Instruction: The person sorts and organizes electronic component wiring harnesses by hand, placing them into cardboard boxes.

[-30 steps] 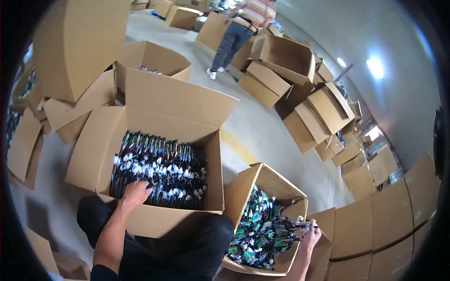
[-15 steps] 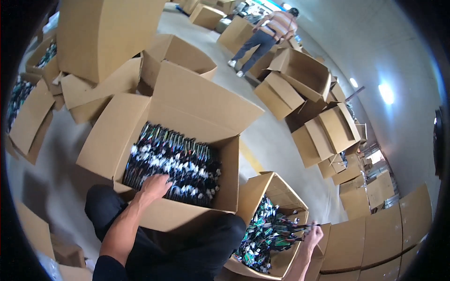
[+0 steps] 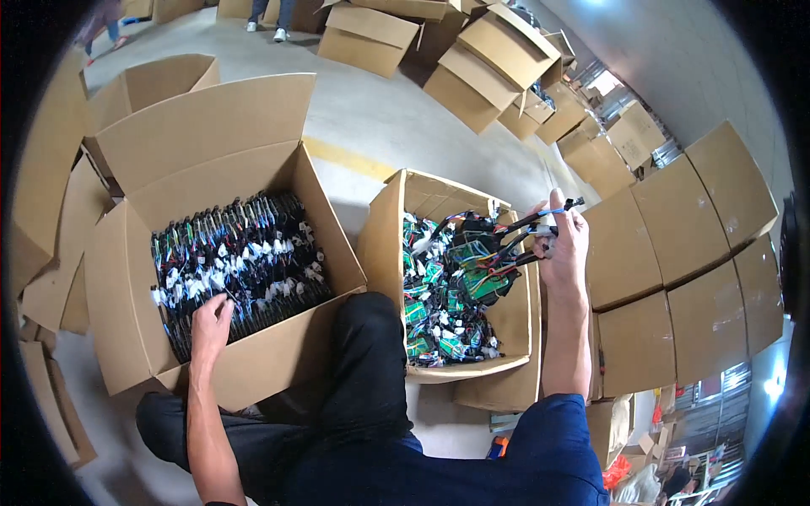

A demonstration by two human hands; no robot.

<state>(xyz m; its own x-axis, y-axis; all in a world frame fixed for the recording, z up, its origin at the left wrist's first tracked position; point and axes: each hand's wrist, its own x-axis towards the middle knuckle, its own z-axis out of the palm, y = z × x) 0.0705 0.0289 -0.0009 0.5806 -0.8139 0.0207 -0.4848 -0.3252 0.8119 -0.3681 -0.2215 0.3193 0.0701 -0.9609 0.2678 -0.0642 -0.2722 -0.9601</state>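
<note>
Two hands: left hand [image 3: 209, 319] spread on the large box's [image 3: 126, 278] wire bundles [image 3: 232, 261], right hand [image 3: 564, 244] pinching one harness [image 3: 489, 253].

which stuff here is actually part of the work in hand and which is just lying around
In use:
- left hand in the large box of black wired parts
- right hand holding a bundle of wired green boards over the smaller box

Lying about:
- open cartons across the floor
- stacked closed cartons on the right
- yellow floor line
</note>
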